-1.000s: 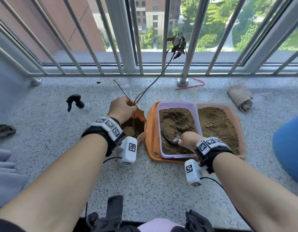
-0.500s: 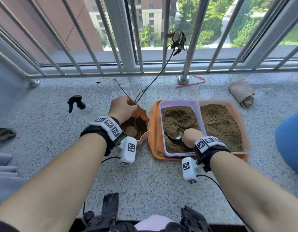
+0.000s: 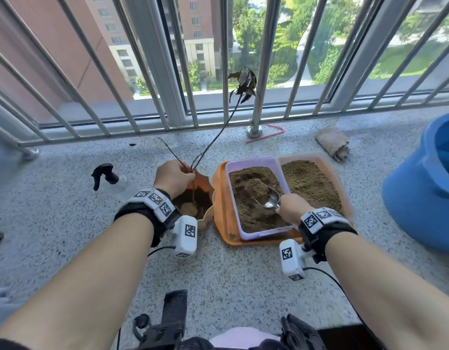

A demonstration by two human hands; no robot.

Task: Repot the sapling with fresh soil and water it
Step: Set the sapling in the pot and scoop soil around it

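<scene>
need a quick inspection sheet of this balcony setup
surface: speckled floor
job's things: sapling in orange pot; purple tub of soil inside orange tray; scoop loaded with soil; spray bottle lying left
clutter: rolled rag; blue bucket
grippers: left hand pinches sapling stem; right hand grips scoop
cables: wrist tracker leads
surroundings: railing, buildings and trees beyond

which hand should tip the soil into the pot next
Right. The right hand already grips the metal scoop, loaded with soil, over the purple tub beside the pot. The left hand is busy holding the sapling stem.
</scene>
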